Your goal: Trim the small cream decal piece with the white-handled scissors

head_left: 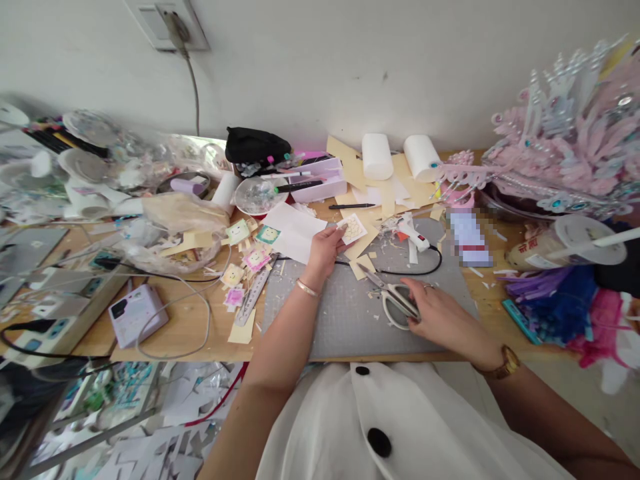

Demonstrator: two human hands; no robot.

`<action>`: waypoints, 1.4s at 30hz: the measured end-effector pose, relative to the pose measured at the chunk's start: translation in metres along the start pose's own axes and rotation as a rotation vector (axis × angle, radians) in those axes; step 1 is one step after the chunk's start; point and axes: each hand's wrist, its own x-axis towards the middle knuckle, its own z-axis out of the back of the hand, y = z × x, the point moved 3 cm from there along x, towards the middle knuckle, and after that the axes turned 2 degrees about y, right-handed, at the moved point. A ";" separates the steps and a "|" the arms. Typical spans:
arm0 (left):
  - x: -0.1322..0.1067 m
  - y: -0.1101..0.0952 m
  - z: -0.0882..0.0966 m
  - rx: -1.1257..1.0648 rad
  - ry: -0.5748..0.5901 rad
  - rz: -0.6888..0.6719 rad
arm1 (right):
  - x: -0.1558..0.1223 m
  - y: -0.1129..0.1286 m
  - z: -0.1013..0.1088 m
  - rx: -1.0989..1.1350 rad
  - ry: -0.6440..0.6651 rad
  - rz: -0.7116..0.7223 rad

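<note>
My left hand (326, 252) pinches a small white paper card (353, 229) with a yellow line drawing on it, above the grey cutting mat (345, 327). My right hand (429, 310) is closed at the handles of a pair of scissors (393, 293) low over the mat, blades pointing up and left. Just past the scissors lies a white glue gun (414, 235) with a black cord. A blank white sheet (290, 230) is left of my left hand. Beside it are several small coloured face cards (257, 259) and a clear ruler (256, 290).
Two white rolls (377, 157) stand against the wall on tan paper sheets. A black pen (351, 207) and a lilac tray (320, 180) lie nearby. On the right are a pink crown (565, 147), a drink cup (560, 247) and a phone (469, 237). A power strip (65, 313) lies left.
</note>
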 end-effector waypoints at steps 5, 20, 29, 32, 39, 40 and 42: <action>-0.001 0.000 0.000 0.000 0.004 0.008 | 0.010 -0.018 0.007 0.214 0.150 -0.081; -0.001 -0.001 0.001 -0.019 -0.001 0.009 | 0.045 0.006 0.023 1.341 0.282 0.041; 0.000 -0.002 0.002 -0.019 -0.014 0.004 | 0.055 0.004 0.010 1.133 0.234 0.227; -0.001 -0.003 0.002 -0.019 -0.019 0.007 | 0.052 -0.002 0.009 1.238 0.193 0.161; -0.005 -0.009 0.000 -0.023 -0.020 -0.009 | 0.054 -0.005 0.000 1.531 0.341 -0.065; -0.005 -0.010 0.000 -0.026 -0.018 -0.012 | 0.054 -0.006 -0.001 1.512 0.341 -0.091; -0.005 -0.011 0.000 -0.030 -0.016 -0.015 | 0.056 -0.007 -0.004 1.454 0.327 -0.151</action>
